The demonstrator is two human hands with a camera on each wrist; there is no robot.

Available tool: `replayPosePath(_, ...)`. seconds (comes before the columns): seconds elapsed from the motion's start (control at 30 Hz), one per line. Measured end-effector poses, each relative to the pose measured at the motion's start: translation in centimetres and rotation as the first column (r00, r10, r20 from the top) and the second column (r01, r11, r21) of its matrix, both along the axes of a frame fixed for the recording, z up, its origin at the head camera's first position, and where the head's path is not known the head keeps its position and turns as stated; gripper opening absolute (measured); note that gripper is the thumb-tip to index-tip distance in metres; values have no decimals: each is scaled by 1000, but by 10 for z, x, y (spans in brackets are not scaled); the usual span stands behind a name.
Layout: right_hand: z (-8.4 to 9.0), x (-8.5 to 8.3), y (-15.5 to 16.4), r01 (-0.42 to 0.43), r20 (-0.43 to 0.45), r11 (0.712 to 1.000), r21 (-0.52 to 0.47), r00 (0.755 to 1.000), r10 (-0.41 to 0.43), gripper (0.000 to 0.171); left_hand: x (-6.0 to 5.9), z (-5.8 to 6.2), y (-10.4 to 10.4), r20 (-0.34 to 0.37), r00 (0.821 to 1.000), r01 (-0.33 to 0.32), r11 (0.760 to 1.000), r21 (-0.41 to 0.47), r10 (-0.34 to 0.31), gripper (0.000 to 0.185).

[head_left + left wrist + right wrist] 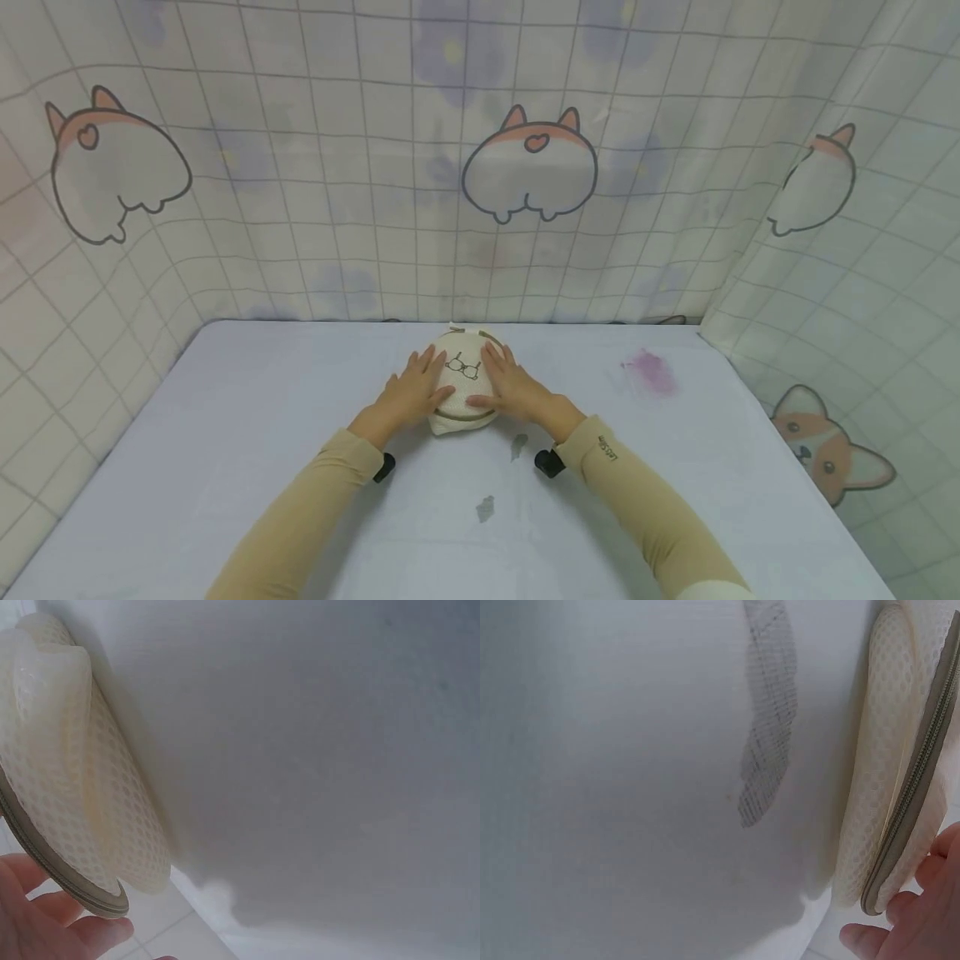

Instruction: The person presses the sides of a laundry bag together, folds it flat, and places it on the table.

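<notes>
I see both hands lying on a round mesh pouch [463,385] just below the middle of the head frame, on a pale sheet [225,433]. The pouch is cream netting with a grey-green zip around its rim and a small black drawing of glasses on top. My left hand [408,393] rests flat on the pouch's left side with the fingers straight and slightly spread, holding nothing. My right hand [513,387] lies the same way on the right side, fingers straight, thumb along the lower edge near the zip. The fingertips of the two hands end either side of the drawing, close but apart.

In the left wrist view the pouch [75,787] fills the left edge, its net bulging over the zip rim, and fingertips [45,922] show in the lower left corner just beside that rim. In the right wrist view the pouch [892,750] runs down the right edge, the zip plainly visible, with fingertips [922,930] in the lower right corner touching the rim.

On the sheet, a grey smudge [519,446] lies just below the pouch, another [485,508] lower in the frame, and a pink stain [651,371] sits to the right of centre. A curtain [300,167] with a grid and cartoon corgis fills the upper half and both sides.
</notes>
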State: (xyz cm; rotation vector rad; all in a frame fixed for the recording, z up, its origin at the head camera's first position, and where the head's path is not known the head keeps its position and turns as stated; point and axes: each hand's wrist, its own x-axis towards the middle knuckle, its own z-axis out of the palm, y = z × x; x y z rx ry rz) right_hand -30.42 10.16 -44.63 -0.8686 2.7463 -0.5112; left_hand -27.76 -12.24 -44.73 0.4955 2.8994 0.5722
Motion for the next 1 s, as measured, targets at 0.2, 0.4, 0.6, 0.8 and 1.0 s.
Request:
replayPosePath(0.2,-4,-2,1,-4,-11,999,44,1000,4,103,-4,-2,-1,3,1000,18,998,-53,-18,74)
replayPosePath(0.4,-3,-2,0,-8,-17,997,71,1000,9,104,-4,-2,-3,-14,999,40,996,-84,-42,75)
replayPosePath(0.6,-3,-3,1,-1,-2,995,101,1000,1,106,-4,-2,-3,-14,998,58,993,-98,-59,76)
replayPosePath(0.8,-4,-3,1,2,13,994,113,1000,-3,104,-6,-8,-4,-24,997,70,989,-127,-74,76)
replayPosePath(1.0,-4,-2,0,-1,36,994,108,999,-3,104,-5,-7,-4,-8,997,71,989,-127,-73,76)
